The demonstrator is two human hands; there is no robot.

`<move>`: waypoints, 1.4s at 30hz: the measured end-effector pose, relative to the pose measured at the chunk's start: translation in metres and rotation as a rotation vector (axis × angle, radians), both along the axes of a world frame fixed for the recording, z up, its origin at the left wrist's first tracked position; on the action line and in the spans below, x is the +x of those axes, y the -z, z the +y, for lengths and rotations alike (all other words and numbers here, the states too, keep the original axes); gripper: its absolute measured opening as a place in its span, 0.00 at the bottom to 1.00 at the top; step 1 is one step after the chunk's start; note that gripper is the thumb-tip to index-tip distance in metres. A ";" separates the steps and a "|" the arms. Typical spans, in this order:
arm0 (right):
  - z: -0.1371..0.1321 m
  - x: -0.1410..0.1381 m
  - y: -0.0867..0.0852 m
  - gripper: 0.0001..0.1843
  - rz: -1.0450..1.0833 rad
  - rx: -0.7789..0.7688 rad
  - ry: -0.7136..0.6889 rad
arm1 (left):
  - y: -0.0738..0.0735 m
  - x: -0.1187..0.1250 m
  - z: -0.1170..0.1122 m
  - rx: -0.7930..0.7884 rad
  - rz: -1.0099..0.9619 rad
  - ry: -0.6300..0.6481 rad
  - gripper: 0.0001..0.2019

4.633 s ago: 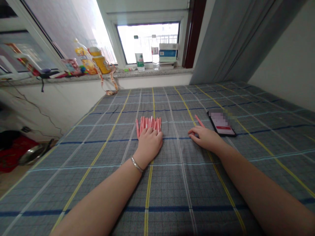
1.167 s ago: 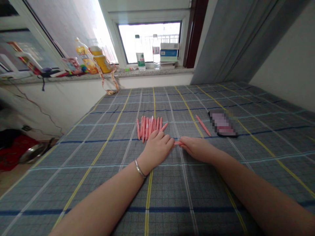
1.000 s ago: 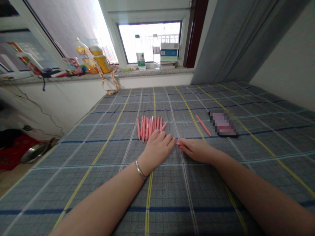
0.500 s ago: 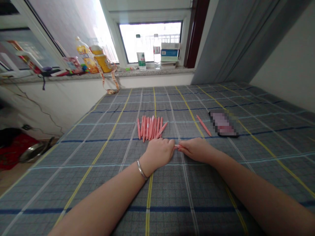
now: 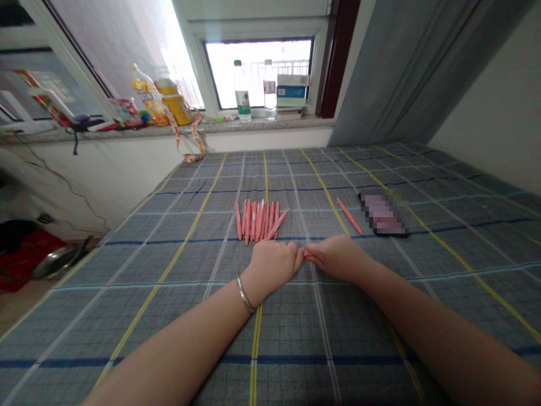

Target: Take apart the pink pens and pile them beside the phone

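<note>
Both hands meet over the checked cloth, closed around a pink pen [image 5: 306, 255]; only a small piece of it shows between the fingers. My left hand [image 5: 274, 260], with a silver bangle at the wrist, wraps the pen in a fist. From the other side, my right hand [image 5: 338, 254] pinches its end. Just beyond the left hand lies a row of several pink pens [image 5: 256, 220], side by side, with one pen [image 5: 278, 224] slanting at the row's right end. Another single pen [image 5: 350, 216] rests apart, beyond the right hand.
A dark-edged flat object with a pixelated face [image 5: 384, 214] lies right of the single pen. The grey checked cloth [image 5: 169, 316] covers the surface. Along the windowsill [image 5: 220, 125] stand bottles [image 5: 242, 93], a yellow strapped flask [image 5: 177, 107] and stacked boxes [image 5: 291, 92].
My hands have come slightly closer together, so the pale length of pen that showed between them is now mostly covered. The pens on the cloth have stayed put.
</note>
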State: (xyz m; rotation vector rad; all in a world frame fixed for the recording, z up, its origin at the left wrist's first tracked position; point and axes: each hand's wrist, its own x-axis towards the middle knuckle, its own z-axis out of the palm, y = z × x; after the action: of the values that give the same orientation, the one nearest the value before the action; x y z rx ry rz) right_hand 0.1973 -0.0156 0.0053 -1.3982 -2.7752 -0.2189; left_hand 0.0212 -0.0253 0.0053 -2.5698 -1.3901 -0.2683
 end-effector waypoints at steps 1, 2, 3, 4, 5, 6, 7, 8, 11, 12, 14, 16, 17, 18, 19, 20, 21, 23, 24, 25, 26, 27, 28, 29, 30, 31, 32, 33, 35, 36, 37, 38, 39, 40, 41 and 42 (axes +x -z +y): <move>0.000 0.000 0.001 0.22 -0.005 0.005 -0.009 | 0.000 0.000 0.000 -0.008 0.001 -0.004 0.22; 0.000 0.000 0.002 0.22 -0.010 0.006 -0.017 | 0.001 0.000 0.000 -0.019 0.002 -0.010 0.22; 0.000 0.000 0.002 0.22 -0.014 0.005 -0.025 | 0.002 0.000 0.000 -0.030 0.003 -0.016 0.23; 0.000 0.000 0.003 0.22 -0.016 0.000 -0.029 | 0.002 0.000 0.000 -0.041 0.004 -0.022 0.23; 0.000 -0.001 0.004 0.22 -0.018 -0.006 -0.030 | 0.002 0.000 0.000 -0.052 0.004 -0.028 0.23; -0.001 -0.001 0.004 0.21 -0.018 -0.010 -0.028 | 0.003 0.000 0.000 -0.065 0.007 -0.032 0.24; -0.001 -0.002 0.005 0.21 -0.018 -0.014 -0.026 | 0.003 0.000 0.001 -0.077 0.010 -0.036 0.24; -0.001 -0.002 0.005 0.21 -0.017 -0.018 -0.026 | 0.003 0.000 0.001 -0.090 0.014 -0.040 0.24; -0.002 -0.002 0.006 0.21 -0.019 -0.021 -0.037 | 0.002 -0.001 0.003 -0.137 0.037 -0.039 0.25; -0.002 -0.002 0.007 0.21 -0.020 -0.019 -0.044 | 0.002 -0.001 0.003 -0.155 0.047 -0.027 0.25; -0.002 -0.002 0.007 0.20 -0.021 -0.007 -0.053 | 0.003 -0.003 0.005 -0.192 0.059 0.015 0.25; -0.001 0.000 0.008 0.20 -0.017 0.006 -0.056 | 0.004 -0.004 0.005 -0.211 0.058 0.050 0.25; 0.000 0.001 0.008 0.20 -0.014 0.009 -0.054 | 0.004 -0.005 0.005 -0.211 0.053 0.055 0.24; 0.001 0.002 0.007 0.20 -0.010 0.010 -0.052 | 0.005 -0.006 0.005 -0.206 0.049 0.058 0.24; 0.002 0.003 0.007 0.20 -0.006 0.009 -0.048 | 0.005 -0.006 0.005 -0.195 0.045 0.062 0.24; 0.003 0.004 0.006 0.21 0.001 0.005 -0.041 | 0.006 -0.007 0.005 -0.185 0.039 0.075 0.23; 0.003 0.005 0.005 0.21 0.010 0.001 -0.032 | 0.006 -0.007 0.005 -0.175 0.029 0.100 0.22; 0.005 0.006 0.003 0.22 0.033 -0.012 -0.021 | 0.007 -0.008 0.007 -0.157 -0.003 0.166 0.17; 0.005 0.008 0.002 0.22 0.048 -0.018 -0.021 | 0.007 -0.008 0.008 -0.147 -0.020 0.190 0.16; 0.005 0.009 0.001 0.21 0.067 -0.025 -0.021 | 0.008 -0.008 0.009 -0.134 -0.034 0.202 0.14; 0.006 0.010 0.001 0.21 0.088 -0.034 -0.023 | 0.008 -0.008 0.010 -0.117 -0.043 0.204 0.13; 0.006 0.012 0.001 0.21 0.113 -0.047 -0.024 | 0.008 -0.008 0.010 -0.097 -0.046 0.197 0.13; 0.006 0.014 0.001 0.20 0.139 -0.064 -0.024 | 0.008 -0.008 0.011 -0.075 -0.046 0.191 0.12; 0.006 0.015 0.001 0.19 0.166 -0.083 -0.024 | 0.008 -0.008 0.012 -0.050 -0.045 0.185 0.12; 0.007 0.017 0.002 0.17 0.191 -0.103 -0.025 | 0.008 -0.008 0.013 -0.024 -0.047 0.177 0.11; 0.007 0.019 0.003 0.15 0.214 -0.118 -0.025 | 0.008 -0.008 0.013 0.005 -0.051 0.165 0.11; 0.008 0.021 0.003 0.14 0.234 -0.126 -0.022 | 0.009 -0.009 0.014 0.031 -0.054 0.149 0.10; 0.008 0.022 0.004 0.14 0.251 -0.126 -0.015 | 0.009 -0.010 0.015 0.055 -0.056 0.128 0.10; 0.009 0.023 0.003 0.15 0.271 -0.111 0.009 | 0.010 -0.011 0.017 0.080 -0.054 0.089 0.10; 0.009 0.023 0.003 0.15 0.273 -0.098 0.026 | 0.011 -0.012 0.017 0.080 -0.051 0.077 0.10; 0.009 0.023 0.002 0.16 0.273 -0.086 0.044 | 0.011 -0.012 0.018 0.072 -0.049 0.071 0.10; 0.010 0.022 0.002 0.16 0.272 -0.076 0.061 | 0.012 -0.012 0.018 0.060 -0.049 0.068 0.10; 0.010 0.022 0.001 0.16 0.272 -0.069 0.077 | 0.012 -0.011 0.017 0.046 -0.048 0.066 0.11; 0.010 0.022 0.001 0.15 0.273 -0.063 0.090 | 0.011 -0.011 0.016 0.031 -0.048 0.063 0.11; 0.010 0.022 0.001 0.15 0.277 -0.061 0.099 | 0.011 -0.010 0.015 0.017 -0.048 0.059 0.11; 0.010 0.021 0.001 0.15 0.282 -0.060 0.104 | 0.010 -0.010 0.014 0.001 -0.049 0.052 0.12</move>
State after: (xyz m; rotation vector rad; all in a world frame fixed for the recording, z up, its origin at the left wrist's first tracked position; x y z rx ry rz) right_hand 0.2188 -0.0053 0.0047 -1.4597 -2.5044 0.0575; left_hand 0.0116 -0.0109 -0.0046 -2.6176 -1.3403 -0.3421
